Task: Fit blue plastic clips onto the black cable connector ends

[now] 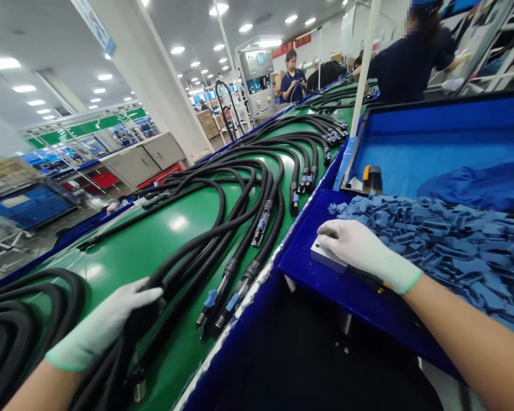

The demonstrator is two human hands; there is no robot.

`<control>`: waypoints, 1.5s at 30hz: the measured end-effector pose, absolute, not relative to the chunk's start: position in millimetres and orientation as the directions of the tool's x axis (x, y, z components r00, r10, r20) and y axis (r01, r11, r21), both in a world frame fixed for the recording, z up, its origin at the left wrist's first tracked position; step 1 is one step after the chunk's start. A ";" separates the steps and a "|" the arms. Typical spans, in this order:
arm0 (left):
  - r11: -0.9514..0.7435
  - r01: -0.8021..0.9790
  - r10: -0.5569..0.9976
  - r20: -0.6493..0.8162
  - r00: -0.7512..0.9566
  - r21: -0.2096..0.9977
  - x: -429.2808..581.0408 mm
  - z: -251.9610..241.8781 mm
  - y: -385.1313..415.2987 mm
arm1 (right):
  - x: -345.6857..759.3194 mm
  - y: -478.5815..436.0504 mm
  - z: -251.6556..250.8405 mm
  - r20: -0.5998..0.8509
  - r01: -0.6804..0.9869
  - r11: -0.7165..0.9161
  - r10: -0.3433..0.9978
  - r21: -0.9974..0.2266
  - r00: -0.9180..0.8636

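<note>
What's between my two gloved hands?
Head view: between your left hand and right hand lie black cable ends with blue connectors on the green conveyor belt, then its blue edge.

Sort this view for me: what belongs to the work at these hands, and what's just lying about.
Part of the work:
left hand, gripping black corrugated cables
right hand, on a metal block
blue tray
pile of blue parts

Just lying about:
yellow-and-black item in a blue bin
crumpled blue cloth
cardboard boxes
</note>
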State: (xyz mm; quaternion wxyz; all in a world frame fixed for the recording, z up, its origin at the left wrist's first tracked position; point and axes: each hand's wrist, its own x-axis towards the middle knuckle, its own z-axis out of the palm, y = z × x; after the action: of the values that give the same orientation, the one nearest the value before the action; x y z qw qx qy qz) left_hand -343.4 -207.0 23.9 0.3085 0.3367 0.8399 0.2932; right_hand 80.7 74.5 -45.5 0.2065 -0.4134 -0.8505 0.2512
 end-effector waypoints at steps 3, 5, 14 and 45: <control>0.432 0.080 0.788 -0.333 -0.517 0.898 -336.6 52.4 -188.8 | 64.6 33.2 -34.0 0.172 0.427 0.556 0.729 -0.713 -0.663; 0.241 -0.042 0.795 -0.222 -0.565 0.970 -321.0 60.4 -171.0 | 49.5 -1.8 -29.0 0.128 0.281 0.488 0.648 -0.826 -0.751; -0.087 -0.042 0.874 0.056 -0.482 0.995 -206.6 40.7 -91.2 | 14.6 -93.4 -49.8 -0.101 -0.014 -0.184 0.603 -0.983 -0.792; 0.188 0.558 0.971 -0.239 0.018 0.808 -94.0 4.7 -72.2 | 180.7 -32.5 -69.5 0.029 0.846 0.223 0.971 -0.485 -0.239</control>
State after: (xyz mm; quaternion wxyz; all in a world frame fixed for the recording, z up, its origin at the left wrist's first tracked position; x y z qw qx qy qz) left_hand -94.0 -72.2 4.7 0.4086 0.5849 0.6537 0.2524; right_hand 180.7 -32.5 -69.5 0.1656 -0.5942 -0.7641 0.1888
